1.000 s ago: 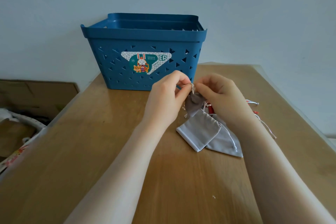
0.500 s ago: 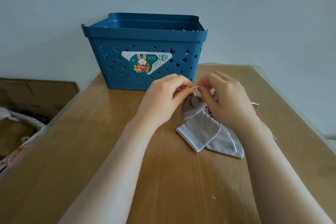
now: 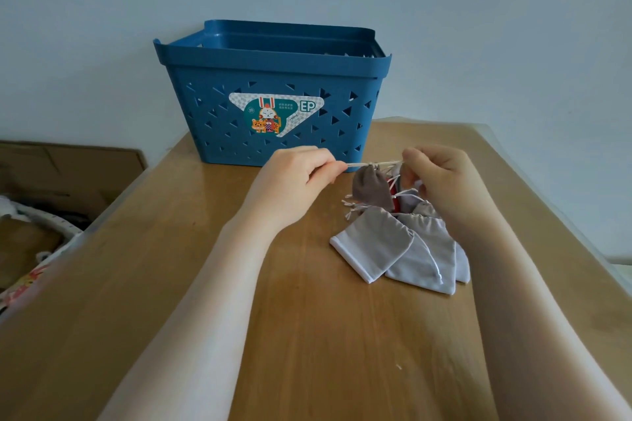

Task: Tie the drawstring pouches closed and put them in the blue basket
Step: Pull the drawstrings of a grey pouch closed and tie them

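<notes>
A small brown-grey drawstring pouch (image 3: 372, 189) hangs from its white cord (image 3: 371, 164), which is stretched taut between my hands. My left hand (image 3: 297, 178) pinches the cord's left end and my right hand (image 3: 436, 178) pinches the right end. Below the pouch, several light grey pouches (image 3: 400, 249) lie overlapping on the wooden table (image 3: 205, 284), with loose white strings and a bit of red among them. The blue basket (image 3: 273, 79) stands at the table's far edge, behind my hands; its inside is hidden from here.
A pale wall runs behind the basket. Left of the table sit a cardboard box (image 3: 68, 167) and some clutter (image 3: 27, 249) lower down. The table's right edge slants close to my right forearm.
My hands have moved apart, pulling the cord tight sideways; the pouch's mouth is now cinched and the pouch hangs between them.
</notes>
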A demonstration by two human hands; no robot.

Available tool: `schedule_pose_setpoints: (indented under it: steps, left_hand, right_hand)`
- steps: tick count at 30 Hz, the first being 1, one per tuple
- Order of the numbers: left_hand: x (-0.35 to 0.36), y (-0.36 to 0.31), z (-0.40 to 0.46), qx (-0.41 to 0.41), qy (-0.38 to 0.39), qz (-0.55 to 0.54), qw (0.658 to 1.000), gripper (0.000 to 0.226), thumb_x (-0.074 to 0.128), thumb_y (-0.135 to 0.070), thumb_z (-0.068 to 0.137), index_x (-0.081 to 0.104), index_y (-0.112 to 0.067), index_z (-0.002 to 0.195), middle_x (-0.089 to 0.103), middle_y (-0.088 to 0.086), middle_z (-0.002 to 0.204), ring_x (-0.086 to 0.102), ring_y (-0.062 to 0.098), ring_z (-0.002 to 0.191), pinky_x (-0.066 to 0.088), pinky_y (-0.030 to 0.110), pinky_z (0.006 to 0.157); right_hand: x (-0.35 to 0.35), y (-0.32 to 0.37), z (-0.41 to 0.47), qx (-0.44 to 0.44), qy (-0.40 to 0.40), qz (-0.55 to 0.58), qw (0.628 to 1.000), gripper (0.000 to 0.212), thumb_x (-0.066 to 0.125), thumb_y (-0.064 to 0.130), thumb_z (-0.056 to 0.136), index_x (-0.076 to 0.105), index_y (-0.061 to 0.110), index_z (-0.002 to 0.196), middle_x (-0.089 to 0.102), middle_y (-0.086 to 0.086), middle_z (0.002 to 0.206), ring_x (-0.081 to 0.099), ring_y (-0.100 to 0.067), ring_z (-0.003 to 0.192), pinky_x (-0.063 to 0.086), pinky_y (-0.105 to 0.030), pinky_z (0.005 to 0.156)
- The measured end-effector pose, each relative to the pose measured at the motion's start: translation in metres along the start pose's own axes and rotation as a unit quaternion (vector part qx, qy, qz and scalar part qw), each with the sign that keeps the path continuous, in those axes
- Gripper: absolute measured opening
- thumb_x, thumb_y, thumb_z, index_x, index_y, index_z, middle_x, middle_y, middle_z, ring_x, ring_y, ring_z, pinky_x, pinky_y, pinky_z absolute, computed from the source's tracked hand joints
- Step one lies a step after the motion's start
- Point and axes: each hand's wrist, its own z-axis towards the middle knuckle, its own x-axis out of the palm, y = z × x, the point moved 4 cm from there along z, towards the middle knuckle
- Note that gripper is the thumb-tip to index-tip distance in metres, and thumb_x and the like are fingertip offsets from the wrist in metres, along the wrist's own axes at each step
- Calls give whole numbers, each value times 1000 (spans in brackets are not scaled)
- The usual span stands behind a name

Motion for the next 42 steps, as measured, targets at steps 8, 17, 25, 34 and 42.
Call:
schedule_pose_setpoints:
  steps: [8, 17, 25, 34, 42]
  left_hand:
    - [7, -4, -2, -49, -15, -26, 998, 29, 55, -26, 93, 54, -11, 68, 51, -6, 68, 51, 7, 63, 38, 18, 56]
    - [23, -17, -2, -188, -18, -262, 946, 38, 35, -33, 101, 45, -16, 68, 53, 9, 70, 49, 13, 59, 36, 24, 59]
    - [17, -25, -2, -178, -11, -348, 920, 37, 32, -35, 101, 56, -15, 82, 47, 14, 74, 40, 9, 54, 33, 18, 50]
    - [22, -19, -4, -184, 12, -256, 949, 12, 65, -25, 87, 63, -21, 99, 62, -5, 83, 59, 11, 67, 44, 15, 58]
    - [18, -21, -3, -193, -66, -232, 951, 10, 65, -27, 87, 68, -17, 85, 68, -3, 78, 63, 16, 67, 52, 29, 67]
  right_hand:
    - [17, 7, -3, -9, -3, -7, 1000, 23, 69, 21, 81, 66, 3, 69, 61, -2, 54, 48, -8, 46, 40, -20, 48]
    - [40, 12, -13, -39, 9, 86, 996, 14, 72, 17, 80, 66, 5, 76, 63, 6, 60, 55, 1, 52, 40, -13, 48]
    - [44, 20, -20, -44, 3, 137, 990, 14, 65, 9, 86, 58, 5, 74, 61, 3, 55, 50, -5, 44, 40, -19, 45]
    - [33, 14, -16, 69, -45, 241, 967, 13, 61, 4, 85, 56, 8, 74, 52, 4, 51, 47, -4, 43, 39, -15, 43]
    - [37, 15, -15, 78, 7, 305, 949, 10, 62, 8, 88, 62, 6, 78, 62, -3, 63, 56, -6, 52, 51, -14, 56]
